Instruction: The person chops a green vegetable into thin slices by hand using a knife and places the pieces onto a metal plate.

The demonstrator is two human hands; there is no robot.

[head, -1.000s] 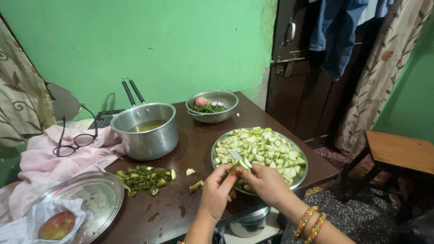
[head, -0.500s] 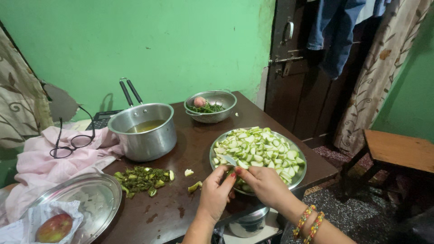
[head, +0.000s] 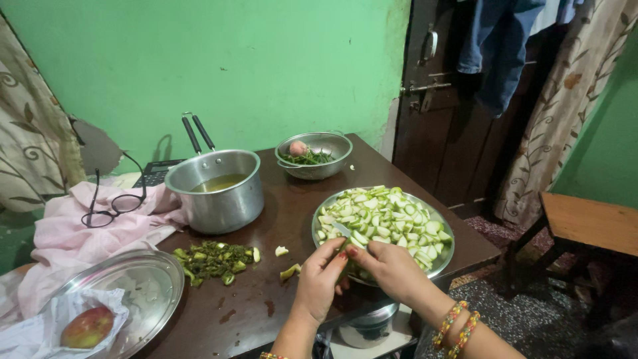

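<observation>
Right now your left hand [head: 319,282] has its grip pinched narrow around a small green vegetable piece [head: 343,250], thumb and fingertips closed on it. Your right hand [head: 392,269] sits just beside it, touching at the fingertips, with its grip wrapped tight around a knife handle; the knife blade [head: 342,229] pokes up and away from both hands, over the near rim of the steel plate [head: 446,256]. Bead bangles [head: 456,327] circle your right wrist.

Both hands hover over the near edge of a dark brown desk [head: 292,206]. Directly beyond your grip, the plate is heaped with pale green gourd slices [head: 382,219]. Left of your left hand lie two loose offcuts [head: 286,260] and, further left, a heap of dark green peelings [head: 212,259]. Beyond those stands a steel saucepan [head: 216,193] holding yellowish liquid, and far beyond your grip a steel colander [head: 314,154] with green stalks and a reddish round vegetable. Well to the left, a steel tray [head: 149,292] carries an apple [head: 86,327] on crumpled paper, a pink cloth [head: 80,233] bears spectacles [head: 113,206], and a calculator [head: 156,174] lies behind the saucepan.

Green walls surround you, with a dark door [head: 438,113] hung with clothes, patterned curtains [head: 565,106] and a wooden stool [head: 585,226] off to the right.

The held piece is slim, green-skinned, mostly hidden by your fingers.
</observation>
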